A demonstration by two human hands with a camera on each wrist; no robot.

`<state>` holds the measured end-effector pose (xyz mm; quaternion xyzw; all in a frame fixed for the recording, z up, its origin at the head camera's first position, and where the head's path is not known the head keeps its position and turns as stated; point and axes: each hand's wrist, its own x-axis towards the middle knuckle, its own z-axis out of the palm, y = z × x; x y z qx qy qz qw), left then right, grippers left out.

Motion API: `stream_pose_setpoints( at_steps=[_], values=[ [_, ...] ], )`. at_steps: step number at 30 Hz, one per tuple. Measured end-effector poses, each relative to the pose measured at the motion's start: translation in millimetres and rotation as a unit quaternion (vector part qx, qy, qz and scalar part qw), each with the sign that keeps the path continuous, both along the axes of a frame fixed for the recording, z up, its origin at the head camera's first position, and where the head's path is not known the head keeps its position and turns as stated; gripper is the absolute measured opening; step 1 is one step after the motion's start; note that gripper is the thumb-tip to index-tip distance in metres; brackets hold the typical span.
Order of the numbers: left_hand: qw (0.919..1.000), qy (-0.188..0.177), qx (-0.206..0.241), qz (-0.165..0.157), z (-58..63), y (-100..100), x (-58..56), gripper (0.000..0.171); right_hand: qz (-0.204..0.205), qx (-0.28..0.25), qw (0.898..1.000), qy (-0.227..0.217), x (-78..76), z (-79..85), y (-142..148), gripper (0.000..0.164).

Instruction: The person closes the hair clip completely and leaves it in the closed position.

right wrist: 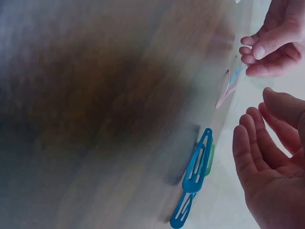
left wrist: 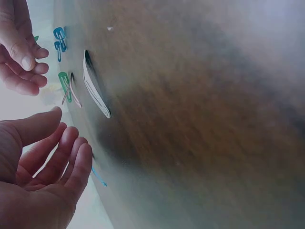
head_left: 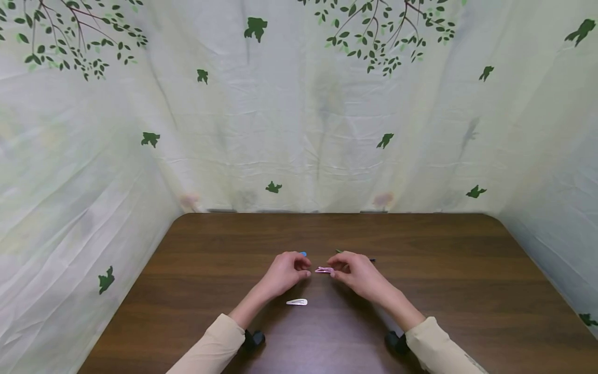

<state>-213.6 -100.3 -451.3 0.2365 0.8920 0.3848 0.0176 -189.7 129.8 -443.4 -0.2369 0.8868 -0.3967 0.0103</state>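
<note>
On the table, between my two hands, lies a pink snap hair clip [head_left: 323,270], its parts spread apart in the right wrist view. My left hand [head_left: 286,271] hovers to its left with loosely bent fingers and holds nothing. My right hand [head_left: 358,272] is just right of the pink clip, thumb and fingers apart in the right wrist view. Nearer the body lies a white snap hair clip [head_left: 297,302]. Two blue hair clips [right wrist: 196,171] and a green hair clip [left wrist: 65,86] lie by the right hand. A light blue piece [head_left: 303,254] shows partly behind the left hand.
The brown wooden table [head_left: 420,244] has a light curtain [head_left: 299,104] with printed leaves behind it and at both sides. Dark devices [head_left: 254,340] sit at the wrists. A tiny pale speck [left wrist: 110,28] lies on the tabletop.
</note>
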Motion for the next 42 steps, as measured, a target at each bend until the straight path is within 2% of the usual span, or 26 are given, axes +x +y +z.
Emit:
stream_pose_setpoints(
  at_steps=[13, 20, 33, 42],
  values=[
    [0.9992, -0.011, -0.025, -0.029, -3.0, 2.0, -11.6, 0.013, 0.028, 0.034, 0.999, 0.022, -17.7, -6.9, 1.9, 0.02],
    [0.9986, -0.012, -0.028, -0.043, -3.9, 0.5, -15.6, 0.012, 0.038, 0.066, 0.997, 0.002, -24.4, -8.3, 0.2, 0.017],
    [0.9978, -0.051, -0.007, -0.043, -4.7, -1.2, -18.4, 0.012, 0.026, 0.075, 0.997, 0.005, -33.7, -14.5, -5.5, 0.013],
    [0.998, -0.038, -0.013, -0.049, -7.6, -3.1, -18.4, 0.014, 0.021, 0.086, 0.996, 0.03, -33.2, -13.6, -8.4, 0.01]
  ],
)
